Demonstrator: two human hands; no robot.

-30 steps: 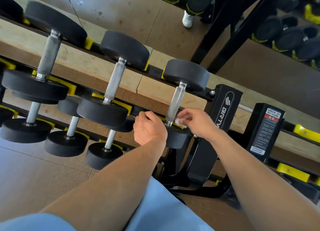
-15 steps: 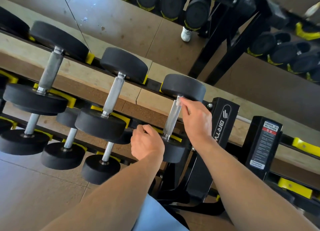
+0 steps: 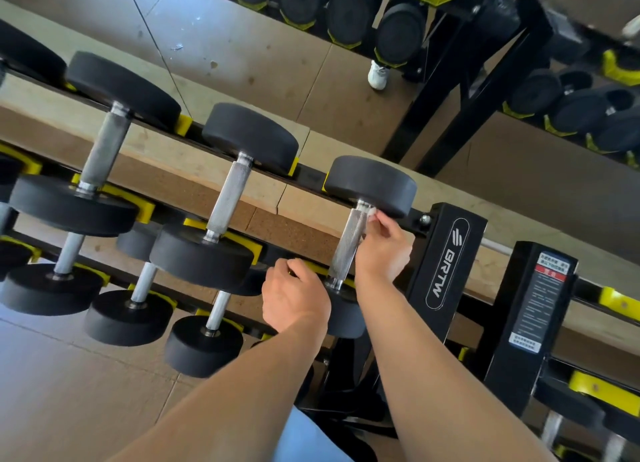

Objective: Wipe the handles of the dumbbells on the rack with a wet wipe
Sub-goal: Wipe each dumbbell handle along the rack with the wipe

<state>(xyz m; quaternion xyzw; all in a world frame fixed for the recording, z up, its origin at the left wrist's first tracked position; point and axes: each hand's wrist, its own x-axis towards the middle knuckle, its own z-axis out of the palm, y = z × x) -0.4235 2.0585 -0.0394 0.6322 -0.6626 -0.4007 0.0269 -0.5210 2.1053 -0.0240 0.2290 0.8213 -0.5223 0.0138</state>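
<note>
Head view, looking down at a dumbbell rack [image 3: 446, 254], read left to right. On the upper tier we see three dumbbells, their knurled steel handles running from near-left up to far-right. The leftmost handle [image 3: 104, 146] and the middle handle [image 3: 230, 200] lie well apart from our hands. Next comes our left hand [image 3: 294, 295], fingers curled over the near rail of the rack just beside the third dumbbell's near head; whether it grips anything we cannot tell. The third handle [image 3: 348, 247] rises between both hands. Our right hand [image 3: 381, 250], the nearer one, pinches a white wet wipe [image 3: 372, 216] against the handle's far end, just under the far head. We judge the coming stroke would run down that axis, toward us.
</note>
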